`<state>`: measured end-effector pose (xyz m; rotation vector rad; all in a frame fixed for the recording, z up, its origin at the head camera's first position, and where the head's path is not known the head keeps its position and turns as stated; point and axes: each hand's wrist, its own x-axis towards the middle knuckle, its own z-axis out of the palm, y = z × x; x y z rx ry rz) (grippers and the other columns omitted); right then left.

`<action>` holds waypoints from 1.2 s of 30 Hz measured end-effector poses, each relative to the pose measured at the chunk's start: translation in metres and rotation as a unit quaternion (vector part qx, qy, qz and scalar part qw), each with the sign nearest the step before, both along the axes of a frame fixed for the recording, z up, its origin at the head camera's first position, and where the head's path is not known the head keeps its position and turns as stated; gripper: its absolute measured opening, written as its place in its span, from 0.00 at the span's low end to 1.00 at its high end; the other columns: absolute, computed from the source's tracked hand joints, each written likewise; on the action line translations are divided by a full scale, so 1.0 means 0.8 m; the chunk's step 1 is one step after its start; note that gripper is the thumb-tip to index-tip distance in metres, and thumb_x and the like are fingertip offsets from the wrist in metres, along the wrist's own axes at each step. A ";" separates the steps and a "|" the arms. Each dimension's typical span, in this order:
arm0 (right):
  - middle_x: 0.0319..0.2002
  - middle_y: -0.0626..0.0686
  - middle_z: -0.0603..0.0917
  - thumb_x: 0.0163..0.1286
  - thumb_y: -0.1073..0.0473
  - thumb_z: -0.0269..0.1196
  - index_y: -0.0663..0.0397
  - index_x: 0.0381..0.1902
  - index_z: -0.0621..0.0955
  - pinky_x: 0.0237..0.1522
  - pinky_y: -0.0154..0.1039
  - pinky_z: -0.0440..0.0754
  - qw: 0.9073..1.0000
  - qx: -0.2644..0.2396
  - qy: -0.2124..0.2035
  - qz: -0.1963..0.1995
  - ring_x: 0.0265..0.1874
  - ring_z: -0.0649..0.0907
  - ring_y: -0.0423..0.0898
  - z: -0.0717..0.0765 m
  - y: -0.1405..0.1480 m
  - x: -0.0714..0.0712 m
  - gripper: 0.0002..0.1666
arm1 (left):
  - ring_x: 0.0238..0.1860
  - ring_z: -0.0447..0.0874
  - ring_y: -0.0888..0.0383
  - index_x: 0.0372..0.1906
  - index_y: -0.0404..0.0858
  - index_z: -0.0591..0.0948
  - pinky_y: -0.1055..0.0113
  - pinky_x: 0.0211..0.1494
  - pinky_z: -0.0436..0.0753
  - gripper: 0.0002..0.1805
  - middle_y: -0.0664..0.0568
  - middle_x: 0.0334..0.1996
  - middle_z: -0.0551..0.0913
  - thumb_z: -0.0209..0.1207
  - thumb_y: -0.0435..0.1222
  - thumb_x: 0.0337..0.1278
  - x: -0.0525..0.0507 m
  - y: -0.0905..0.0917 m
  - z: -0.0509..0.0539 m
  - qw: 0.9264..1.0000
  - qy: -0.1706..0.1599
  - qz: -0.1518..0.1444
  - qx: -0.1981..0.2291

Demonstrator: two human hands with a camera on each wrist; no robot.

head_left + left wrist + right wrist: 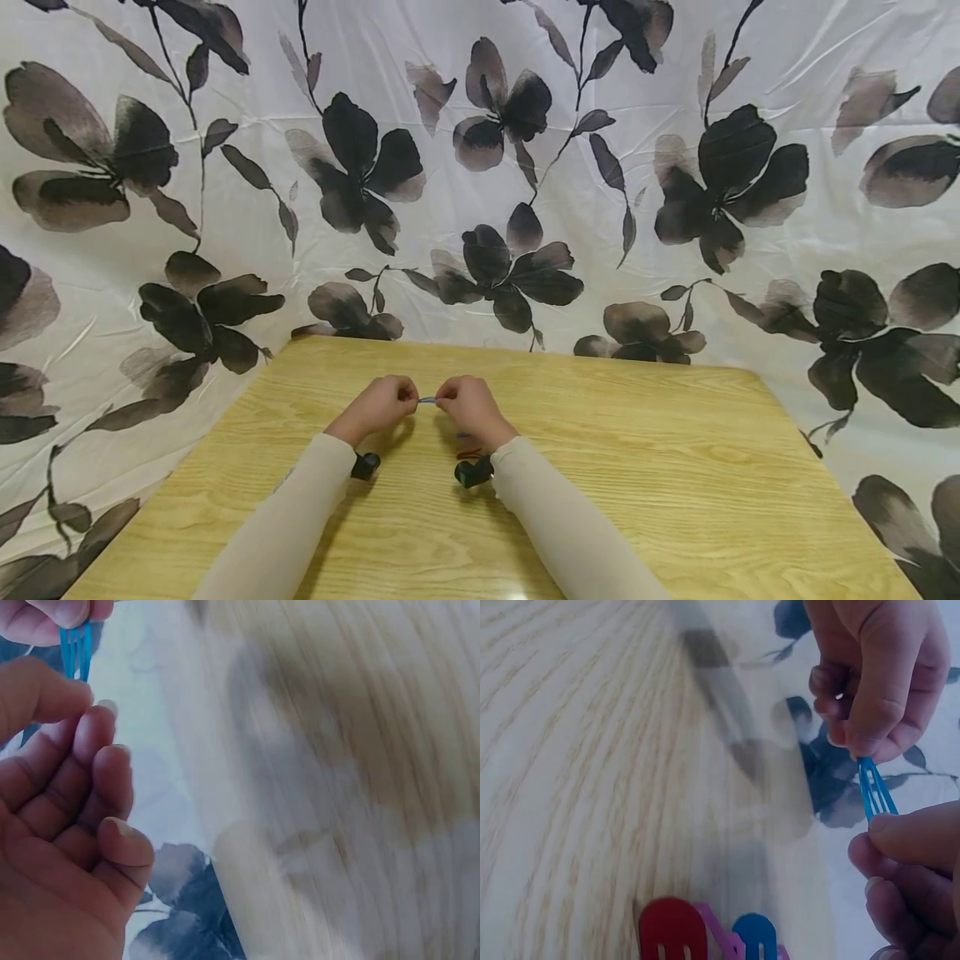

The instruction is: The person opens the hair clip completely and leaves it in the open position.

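Observation:
A small blue snap hair clip (875, 791) with slots along its length is held in the air over the far part of the table. My left hand (381, 405) pinches one end between thumb and index finger. At the other end, my right hand (471, 408) pinches it the same way, so both fingertips cover its tips. In the left wrist view the clip (76, 652) spans the short gap between the hands, while the left hand's other fingers curl loosely. Below my right wrist lie a red clip (672, 928), another blue clip (755, 932) and a pink piece (720, 930), partly cut off.
The wood-grain table (637, 467) extends on both sides of my arms. A white cloth with dark flowers (615, 208) hangs behind the table's far edge. Black wrist cameras (474, 472) sit under both wrists, close to the tabletop.

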<state>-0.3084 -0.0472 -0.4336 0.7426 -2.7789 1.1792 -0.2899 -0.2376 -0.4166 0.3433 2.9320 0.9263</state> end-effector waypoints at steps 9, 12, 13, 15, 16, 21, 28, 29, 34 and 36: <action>0.33 0.47 0.86 0.69 0.57 0.63 0.51 0.38 0.86 0.30 0.34 0.78 0.999 -0.041 -0.020 -0.016 0.26 0.80 0.39 -0.002 0.019 -0.001 0.07 | 0.27 0.74 0.59 0.34 0.38 0.83 0.65 0.33 0.75 0.04 0.52 0.29 0.82 0.59 0.34 0.62 -0.004 0.022 0.003 0.998 0.060 0.006 -0.001; 0.34 0.49 0.86 0.69 0.57 0.62 0.54 0.39 0.86 0.28 0.33 0.78 0.998 -0.056 -0.029 -0.014 0.23 0.82 0.42 -0.003 0.026 -0.001 0.09 | 0.28 0.75 0.59 0.35 0.38 0.83 0.66 0.33 0.75 0.05 0.52 0.29 0.82 0.60 0.34 0.63 -0.005 0.030 0.004 0.998 0.068 0.005 -0.009; 0.35 0.49 0.86 0.69 0.57 0.62 0.55 0.40 0.86 0.27 0.34 0.79 0.997 -0.063 -0.034 -0.013 0.22 0.83 0.44 -0.003 0.029 -0.001 0.09 | 0.28 0.75 0.59 0.35 0.37 0.84 0.65 0.33 0.76 0.05 0.52 0.30 0.83 0.60 0.34 0.63 -0.005 0.032 0.004 0.998 0.067 0.004 -0.011; 0.36 0.50 0.86 0.70 0.57 0.62 0.56 0.41 0.86 0.28 0.34 0.80 0.996 -0.074 -0.041 -0.011 0.24 0.85 0.47 -0.005 0.034 -0.001 0.10 | 0.30 0.77 0.59 0.38 0.37 0.84 0.65 0.34 0.77 0.06 0.51 0.32 0.84 0.59 0.35 0.64 -0.005 0.036 0.005 0.998 0.066 0.001 -0.009; 0.37 0.51 0.86 0.70 0.57 0.62 0.57 0.41 0.85 0.29 0.34 0.81 0.996 -0.082 -0.045 -0.009 0.25 0.86 0.48 -0.005 0.036 0.000 0.10 | 0.31 0.78 0.59 0.39 0.37 0.85 0.64 0.35 0.78 0.07 0.51 0.33 0.84 0.59 0.35 0.65 -0.005 0.037 0.004 0.998 0.065 0.000 -0.007; 0.38 0.51 0.86 0.70 0.58 0.61 0.56 0.42 0.85 0.36 0.36 0.82 0.994 -0.101 -0.049 -0.006 0.33 0.87 0.50 -0.006 0.048 0.002 0.09 | 0.35 0.81 0.58 0.44 0.37 0.85 0.62 0.40 0.80 0.09 0.48 0.38 0.86 0.57 0.35 0.66 -0.005 0.046 0.000 0.998 0.061 -0.014 0.006; 0.41 0.59 0.84 0.72 0.62 0.58 0.61 0.44 0.84 0.37 0.41 0.86 0.987 -0.144 -0.075 0.001 0.35 0.88 0.55 -0.010 0.061 0.005 0.10 | 0.38 0.81 0.57 0.45 0.37 0.85 0.62 0.41 0.80 0.10 0.48 0.43 0.86 0.55 0.34 0.68 -0.004 0.058 -0.005 0.997 0.063 -0.027 0.036; 0.41 0.59 0.84 0.72 0.62 0.58 0.62 0.44 0.83 0.37 0.40 0.86 0.986 -0.148 -0.076 0.001 0.34 0.88 0.55 -0.011 0.062 0.005 0.10 | 0.39 0.81 0.57 0.45 0.38 0.85 0.62 0.41 0.80 0.10 0.48 0.43 0.86 0.55 0.35 0.69 -0.003 0.060 -0.006 0.997 0.061 -0.025 0.041; 0.38 0.54 0.85 0.71 0.60 0.59 0.56 0.41 0.85 0.38 0.36 0.82 0.992 -0.118 -0.040 -0.016 0.35 0.86 0.49 -0.014 0.071 0.007 0.08 | 0.40 0.80 0.57 0.47 0.39 0.84 0.62 0.40 0.79 0.10 0.48 0.44 0.85 0.54 0.35 0.69 -0.001 0.069 -0.010 0.997 0.046 -0.018 0.062; 0.36 0.51 0.85 0.71 0.59 0.60 0.53 0.39 0.85 0.37 0.36 0.80 0.994 -0.102 -0.025 -0.025 0.35 0.83 0.45 -0.015 0.075 0.009 0.08 | 0.40 0.80 0.57 0.47 0.40 0.84 0.63 0.40 0.78 0.10 0.49 0.44 0.85 0.54 0.35 0.69 -0.001 0.072 -0.012 0.997 0.042 -0.018 0.067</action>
